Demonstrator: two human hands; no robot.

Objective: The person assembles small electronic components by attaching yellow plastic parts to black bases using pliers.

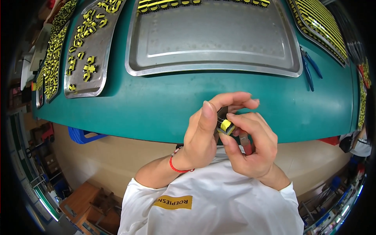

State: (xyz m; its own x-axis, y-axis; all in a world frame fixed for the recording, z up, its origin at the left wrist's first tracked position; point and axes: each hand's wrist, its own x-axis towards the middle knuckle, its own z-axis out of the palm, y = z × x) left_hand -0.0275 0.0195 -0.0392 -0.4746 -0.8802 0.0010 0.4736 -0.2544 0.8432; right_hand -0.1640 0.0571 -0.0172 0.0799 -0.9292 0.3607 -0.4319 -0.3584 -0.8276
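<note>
In front of my chest, my right hand [254, 145] pinches a small transformer with yellow tape [226, 125] between thumb and forefinger. A red-handled tool [246, 143] with a grey metal part lies in the same hand; its kind is mostly hidden. Around the transformer's left side curves my left hand [201, 133], its thumb raised and its fingers stretched to the right, apart from the thumb. Thin wires show beside the transformer. Something dark lies between it and my left fingers, too shaded to make out.
On the green table [164, 105] stands a large metal tray [211, 43] with yellow-and-black parts along its far edge. Loose parts fill a narrower tray [98, 70] at left. Blue-handled pliers [309, 68] lie at right, near a tray of rowed parts [321, 27]. A blue stool [84, 135] stands below.
</note>
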